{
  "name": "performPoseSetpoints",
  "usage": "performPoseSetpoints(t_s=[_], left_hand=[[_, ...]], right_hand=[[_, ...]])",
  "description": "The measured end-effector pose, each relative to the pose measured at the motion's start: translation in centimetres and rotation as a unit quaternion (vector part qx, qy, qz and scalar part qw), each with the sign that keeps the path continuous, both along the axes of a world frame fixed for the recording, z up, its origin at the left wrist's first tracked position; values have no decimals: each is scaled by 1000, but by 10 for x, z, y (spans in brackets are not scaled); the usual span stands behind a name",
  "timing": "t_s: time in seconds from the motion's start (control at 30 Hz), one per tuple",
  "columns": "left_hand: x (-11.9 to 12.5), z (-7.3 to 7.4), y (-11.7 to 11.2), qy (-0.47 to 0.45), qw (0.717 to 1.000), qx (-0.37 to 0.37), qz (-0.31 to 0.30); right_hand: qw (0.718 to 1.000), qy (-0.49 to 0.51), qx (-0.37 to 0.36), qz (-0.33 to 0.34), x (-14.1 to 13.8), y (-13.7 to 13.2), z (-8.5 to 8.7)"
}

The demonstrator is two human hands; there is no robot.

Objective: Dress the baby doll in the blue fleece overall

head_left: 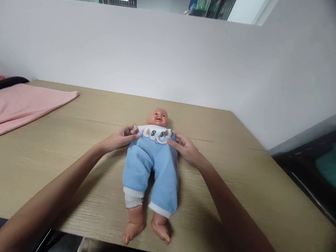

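Observation:
A baby doll (158, 116) lies on its back on the wooden table, head toward the wall and bare feet toward me. It wears blue fleece baby pants (154, 156) with a white top band bearing an animal face, pulled up to the chest. White cloth shows below one cuff, at the left. My left hand (128, 135) is closed on the pants' upper left edge, its fingers curled. On the opposite side, my right hand (185, 146) grips the upper edge, thumb on the front and fingers partly hidden behind the fabric. The doll's arms are hidden.
A pink cloth (21, 104) is spread on the table's left side, beside a black curved object (7, 84) and something red. A pale wall (162, 55) rises behind the table (92, 205). To the right stands a dark container (313, 164) with something teal inside.

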State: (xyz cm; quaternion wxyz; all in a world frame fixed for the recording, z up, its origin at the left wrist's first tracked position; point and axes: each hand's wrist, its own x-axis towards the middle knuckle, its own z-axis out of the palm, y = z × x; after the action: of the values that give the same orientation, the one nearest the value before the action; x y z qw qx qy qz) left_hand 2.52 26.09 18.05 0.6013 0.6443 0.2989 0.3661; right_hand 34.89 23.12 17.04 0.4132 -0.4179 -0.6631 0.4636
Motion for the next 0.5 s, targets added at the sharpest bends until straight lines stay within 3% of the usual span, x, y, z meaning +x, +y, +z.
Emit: performPoseSetpoints(t_s=[0.13,0.23,0.37,0.5], left_hand=[[-1,-31,1,-31,997,-17,72],[-5,-48,-2,27,996,-6,87],[-12,-55,-8,90,992,19,85],[-12,-62,-13,78,991,-5,105]], right_hand=[[998,-28,8,-54,3,2,-32],[994,-70,17,-83,9,-3,-53],[989,-81,21,-119,14,-18,-63],[990,-30,-10,-136,9,-31,-67]])
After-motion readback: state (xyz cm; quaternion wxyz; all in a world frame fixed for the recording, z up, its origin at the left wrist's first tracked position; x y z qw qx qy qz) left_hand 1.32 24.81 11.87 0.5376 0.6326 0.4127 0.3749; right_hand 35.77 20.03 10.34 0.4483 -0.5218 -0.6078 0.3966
